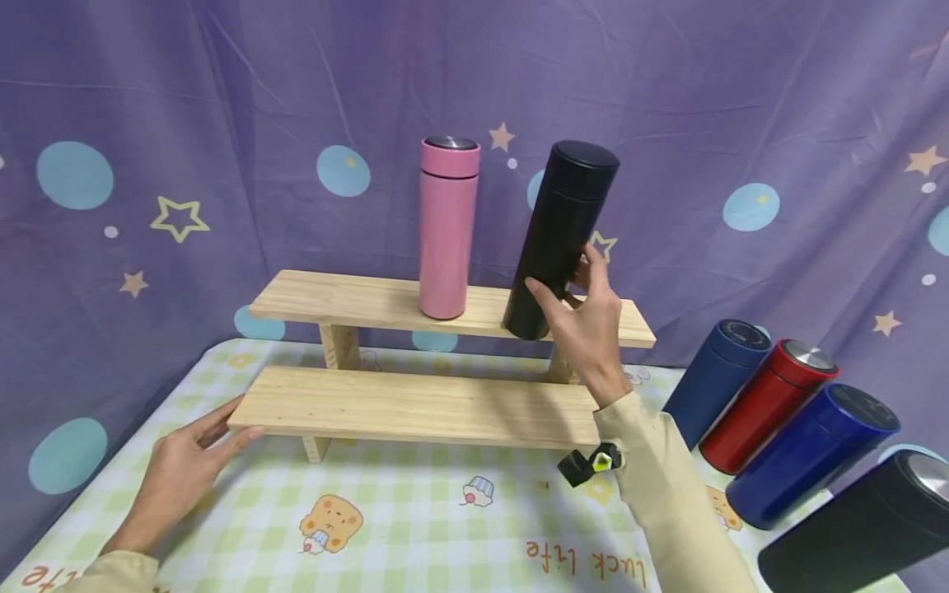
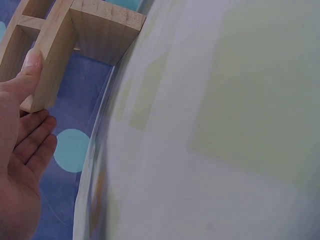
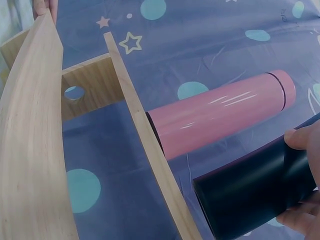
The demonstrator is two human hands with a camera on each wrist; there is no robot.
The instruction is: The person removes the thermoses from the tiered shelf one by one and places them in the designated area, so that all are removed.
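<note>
My right hand grips a black thermos bottle by its lower half, thumb on one side and fingers on the other. The bottle leans to the right, its base close to the upper plank of a two-step wooden shelf; a narrow gap shows in the right wrist view. Beside it a pink thermos bottle stands upright on that plank. At the shelf's lower step, my left hand holds the left end between thumb and fingers. The left wrist view shows its thumb against the wood.
On the right of the table stand several more bottles: a dark blue one, a red one, a bright blue one and another black one. A checked cloth covers the table; a purple curtain hangs behind.
</note>
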